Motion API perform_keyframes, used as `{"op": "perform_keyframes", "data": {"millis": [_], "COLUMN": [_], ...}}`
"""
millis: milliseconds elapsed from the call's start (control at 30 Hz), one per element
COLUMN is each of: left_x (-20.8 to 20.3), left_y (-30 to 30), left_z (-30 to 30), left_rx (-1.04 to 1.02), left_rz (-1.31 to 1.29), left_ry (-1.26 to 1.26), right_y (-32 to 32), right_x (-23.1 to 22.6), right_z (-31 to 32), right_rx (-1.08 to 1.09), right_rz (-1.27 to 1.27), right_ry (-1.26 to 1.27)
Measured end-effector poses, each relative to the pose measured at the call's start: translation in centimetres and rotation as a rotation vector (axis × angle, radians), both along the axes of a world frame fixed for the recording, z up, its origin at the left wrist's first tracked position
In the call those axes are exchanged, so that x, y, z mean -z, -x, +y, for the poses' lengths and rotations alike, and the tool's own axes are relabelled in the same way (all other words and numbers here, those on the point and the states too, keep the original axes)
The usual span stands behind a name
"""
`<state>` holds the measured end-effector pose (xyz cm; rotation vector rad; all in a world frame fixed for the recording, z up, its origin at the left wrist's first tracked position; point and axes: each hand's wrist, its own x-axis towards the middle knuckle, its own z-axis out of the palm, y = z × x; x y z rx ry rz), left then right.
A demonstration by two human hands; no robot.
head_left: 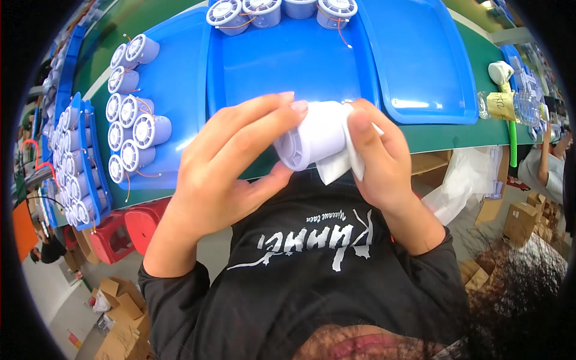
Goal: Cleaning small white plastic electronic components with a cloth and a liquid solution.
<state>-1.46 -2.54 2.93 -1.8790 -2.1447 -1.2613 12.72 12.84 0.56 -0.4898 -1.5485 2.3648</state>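
Between my two hands, over the near edge of the bench, is a white cylindrical housing (321,133) with a spoked round end tilted down to the left. My left hand (219,165) grips it near the spoked end, fingers above and thumb below. My right hand (384,157) pinches a folded white cloth (333,166) against the opposite end; the cloth hangs below the housing. Just beyond lies a blue tray (282,66), with several similar housings (262,13) along its far edge, some with thin orange wires.
More housings (133,114) stand in a left blue tray (183,78), and others fill a rack (78,162) farther left. A blue tray (414,66) lies to the right. Beyond it are a clear plastic bottle (523,108) and a tape roll (500,73). Red stools (144,227) stand below the bench.
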Motion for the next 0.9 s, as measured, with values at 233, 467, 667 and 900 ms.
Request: {"op": "perform_keyframes", "data": {"millis": [233,467,667,900], "left_x": [0.1,0.5,0.2,0.5], "left_y": [-1.3,0.8,-0.1,-0.4], "left_z": [0.1,-0.6,0.0,-0.1], "left_rx": [0.037,0.045,-0.096,0.010], "left_rz": [-0.875,-0.253,-0.613,-0.822], "left_ry": [-0.032,0.090,0.036,-0.017], "right_y": [-0.3,0.1,1.1,1.2], "right_x": [0.0,-0.3,0.9,0.7], "right_z": [1.0,0.4,1.1,0.8], "right_rx": [0.145,-0.019,0.085,0.129], "right_rz": [0.311,-0.033,0.250,0.211], "right_ry": [-0.965,-0.213,-0.705,-0.676]}}
